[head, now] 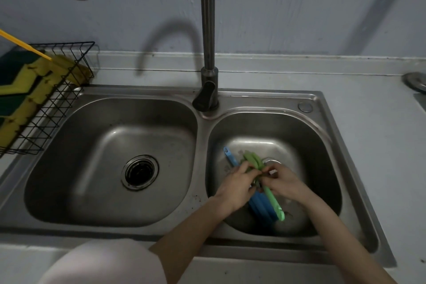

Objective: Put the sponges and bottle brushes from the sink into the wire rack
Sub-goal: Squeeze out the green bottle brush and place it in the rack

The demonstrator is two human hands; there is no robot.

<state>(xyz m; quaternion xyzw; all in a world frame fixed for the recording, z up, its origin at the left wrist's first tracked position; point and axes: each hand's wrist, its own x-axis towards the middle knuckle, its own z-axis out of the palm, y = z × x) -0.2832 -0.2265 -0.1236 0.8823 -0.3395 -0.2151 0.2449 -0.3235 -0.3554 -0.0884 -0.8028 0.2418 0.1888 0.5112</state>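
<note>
In the right basin of the steel sink (322,145) lie a green bottle brush (272,200) and a blue bottle brush (260,205), crossing each other. My left hand (235,184) and my right hand (283,182) meet over them, both with fingers closed around the green brush near its head. The blue brush's handle tip (228,154) sticks out beyond my left hand. The black wire rack (57,104) stands on the counter at the far left and holds yellow-and-green sponges (18,90) and a yellow brush (34,50).
The left basin holds only its round drain (140,172). A tall steel faucet (207,53) rises between the basins at the back. A metal lid (416,80) sits on the counter at the far right. My white sleeve (103,263) fills the bottom left.
</note>
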